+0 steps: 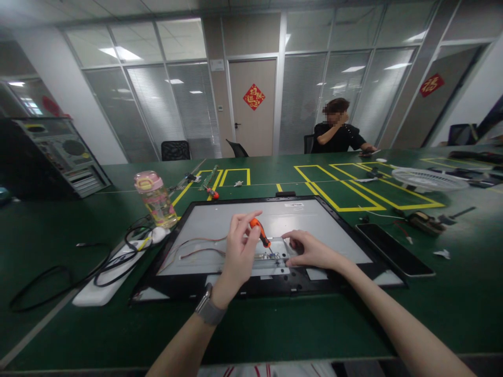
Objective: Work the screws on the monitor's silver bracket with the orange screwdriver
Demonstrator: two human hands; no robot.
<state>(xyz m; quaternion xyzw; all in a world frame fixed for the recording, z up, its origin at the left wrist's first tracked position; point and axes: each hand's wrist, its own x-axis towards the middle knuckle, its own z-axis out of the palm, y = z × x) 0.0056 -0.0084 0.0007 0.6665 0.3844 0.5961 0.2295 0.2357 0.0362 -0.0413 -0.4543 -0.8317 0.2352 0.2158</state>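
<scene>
A flat display panel (334,220) with a black frame and grey back lies on the green table. My left hand (240,246), wearing a watch, is closed on an orange-and-black screwdriver (259,230). Its shaft slants down to a small circuit board (271,256) on a metal bracket (280,245) at the panel's near middle. Whether the tip sits in a screw is too small to tell. My right hand (312,251) grips the bracket's right end between thumb and fingers. Thin brown wires (200,251) run left from behind my left hand.
Left of the panel are a white power strip (104,280), black cable (47,269) and pink-lidded bottle (157,201). A phone-like black slab (393,250) lies right. Another screwdriver (212,193) rests beyond. An open computer case (66,154) stands far left; a person (341,137) sits across.
</scene>
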